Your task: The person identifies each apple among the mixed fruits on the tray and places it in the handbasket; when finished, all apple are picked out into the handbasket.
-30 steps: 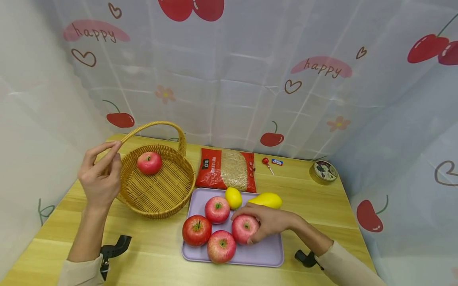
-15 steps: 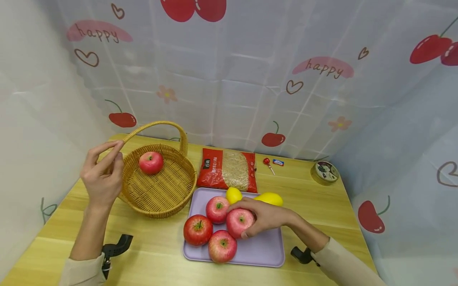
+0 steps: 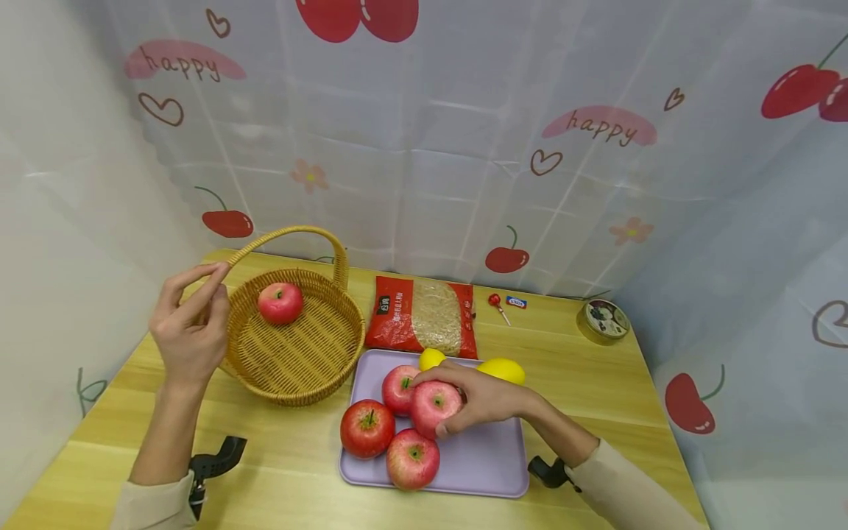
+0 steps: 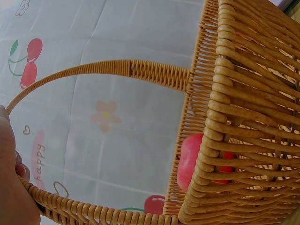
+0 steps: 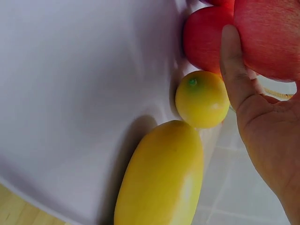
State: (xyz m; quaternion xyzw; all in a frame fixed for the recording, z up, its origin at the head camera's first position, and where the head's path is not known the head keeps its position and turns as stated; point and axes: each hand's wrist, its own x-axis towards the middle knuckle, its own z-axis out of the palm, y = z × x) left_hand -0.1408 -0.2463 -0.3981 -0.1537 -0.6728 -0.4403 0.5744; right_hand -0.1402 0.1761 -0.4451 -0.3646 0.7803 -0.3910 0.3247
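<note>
The right hand (image 3: 486,397) curls its fingers and thumb round an apple (image 3: 435,408), red with pale pink streaks and a short green stem, held just over the lilac tray (image 3: 483,464). Touching or just beside it to the hand's left are three more red apples (image 3: 366,428). Just beyond the hand lie a round lemon (image 5: 202,98) and a long yellow mango (image 5: 161,176), the mango at the tray's far edge. The left hand (image 3: 188,331) pinches the handle (image 4: 93,70) of a woven basket (image 3: 298,353), near its lower end. Inside the basket, just right of that hand, sits another apple (image 3: 280,302). Everything rests on a pale wooden desk (image 3: 86,442).
</note>
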